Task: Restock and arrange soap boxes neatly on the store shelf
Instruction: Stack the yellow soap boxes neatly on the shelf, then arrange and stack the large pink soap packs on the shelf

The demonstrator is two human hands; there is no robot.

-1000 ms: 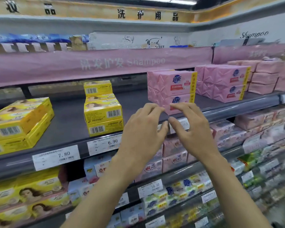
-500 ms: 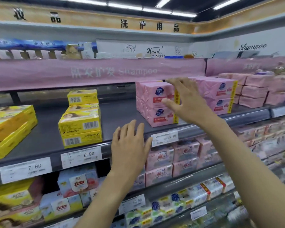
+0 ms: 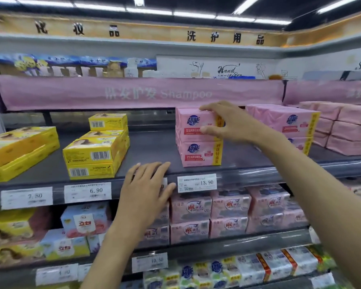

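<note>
The right hand (image 3: 227, 124) grips the upper pink soap box (image 3: 193, 124), fingers curled over its top and thumb on its front face. The box is stacked on a lower pink soap box (image 3: 198, 153) near the front edge of the shelf (image 3: 154, 147), with its long axis along that edge. The left hand (image 3: 146, 188) rests open on the front edge, and bare shelf lies left of the stack towards the yellow soap boxes (image 3: 92, 155).

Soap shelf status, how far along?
Done: yellow boxes and pink packs stand stacked on the shelf. In hand: right hand grips the top pink box of the middle stack; left hand rests open on its front edge. Left: bare shelf between stacks, so likely more boxes to add and align.
</note>
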